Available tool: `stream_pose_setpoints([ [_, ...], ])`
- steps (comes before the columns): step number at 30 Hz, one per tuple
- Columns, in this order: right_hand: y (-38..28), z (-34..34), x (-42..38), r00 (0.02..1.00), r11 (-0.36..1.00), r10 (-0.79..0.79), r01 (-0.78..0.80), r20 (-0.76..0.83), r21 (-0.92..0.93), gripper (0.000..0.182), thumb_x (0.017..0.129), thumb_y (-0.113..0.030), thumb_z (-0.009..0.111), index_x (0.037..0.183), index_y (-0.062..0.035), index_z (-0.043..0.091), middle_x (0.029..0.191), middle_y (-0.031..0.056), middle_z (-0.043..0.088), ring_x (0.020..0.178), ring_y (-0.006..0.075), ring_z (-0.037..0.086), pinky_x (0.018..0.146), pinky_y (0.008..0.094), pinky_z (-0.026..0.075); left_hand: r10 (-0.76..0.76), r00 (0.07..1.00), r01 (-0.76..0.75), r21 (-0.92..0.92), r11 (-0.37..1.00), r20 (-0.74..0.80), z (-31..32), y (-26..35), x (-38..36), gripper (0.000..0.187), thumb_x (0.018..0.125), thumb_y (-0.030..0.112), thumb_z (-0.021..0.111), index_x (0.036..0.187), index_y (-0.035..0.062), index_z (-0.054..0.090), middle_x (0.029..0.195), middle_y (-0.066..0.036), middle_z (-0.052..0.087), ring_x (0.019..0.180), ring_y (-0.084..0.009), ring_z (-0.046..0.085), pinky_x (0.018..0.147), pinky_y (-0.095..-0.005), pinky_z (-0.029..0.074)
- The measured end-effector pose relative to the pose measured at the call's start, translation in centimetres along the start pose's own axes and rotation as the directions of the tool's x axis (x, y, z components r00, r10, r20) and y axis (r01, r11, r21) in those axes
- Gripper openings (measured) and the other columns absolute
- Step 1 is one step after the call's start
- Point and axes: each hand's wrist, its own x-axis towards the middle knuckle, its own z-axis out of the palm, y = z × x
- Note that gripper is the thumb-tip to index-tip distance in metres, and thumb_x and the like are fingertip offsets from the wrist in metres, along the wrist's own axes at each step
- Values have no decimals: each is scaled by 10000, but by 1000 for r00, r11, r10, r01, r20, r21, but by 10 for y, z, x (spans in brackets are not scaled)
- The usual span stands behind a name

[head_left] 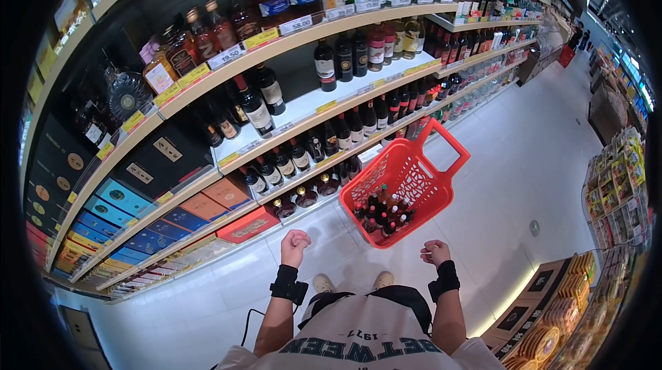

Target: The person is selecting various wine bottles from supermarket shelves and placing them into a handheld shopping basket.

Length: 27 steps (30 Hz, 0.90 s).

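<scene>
One head-worn camera looks forward and down — shirt (365, 322) close below, red basket (383, 168) farther off.

Red openwork basket (436, 197), on floor (510, 163), bottles (383, 210) clustered inside

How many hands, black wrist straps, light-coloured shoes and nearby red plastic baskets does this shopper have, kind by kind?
Left bare hand and right bare hand: 2
Black wrist straps: 2
Light beige shoes: 2
Red plastic basket, nearby: 1
Total: 7
The dark glass bottles inside it are too crowded to count.
</scene>
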Motion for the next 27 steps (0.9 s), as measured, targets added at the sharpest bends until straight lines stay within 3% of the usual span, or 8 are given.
stream_pose_setpoints([
  [6, 24, -59, 21, 1000, 997, -12, 11, 16, 81, 144, 897, -105, 565, 994, -1, 590, 830, 155, 659, 638, 224, 651, 540, 313, 549, -50, 994, 48, 31, 998, 96, 71, -16, -19, 152, 821, -64, 609, 946, 13, 571, 827, -64, 658, 768, -139, 650, 732, -258, 523],
  [11, 26, -92, 30, 999, 998, 42, -43, 18, 35, 137, 894, -122, 552, 976, -24, 601, 842, 125, 675, 671, 231, 667, 582, 319, 554, -31, 993, 19, 102, 995, 115, 106, -26, -44, 189, 782, -108, 547, 916, 26, 565, 777, -25, 600, 762, -146, 643, 744, -301, 549],
  [21, 28, -82, 53, 994, 992, 93, -97, 60, 83, 148, 890, -178, 577, 958, -47, 589, 844, 127, 677, 686, 231, 670, 608, 336, 553, -57, 994, 36, 210, 977, 92, 105, -24, -39, 182, 806, -104, 577, 925, 33, 570, 826, -32, 616, 784, -126, 630, 747, -260, 508],
  [27, 17, -69, 64, 990, 988, 137, -138, 25, 71, 135, 895, -149, 561, 977, -49, 597, 842, 123, 676, 686, 223, 670, 602, 327, 555, -96, 990, 79, 154, 985, 105, 109, -25, 1, 168, 818, -89, 604, 930, 34, 575, 833, -35, 628, 791, -126, 633, 740, -253, 504],
])
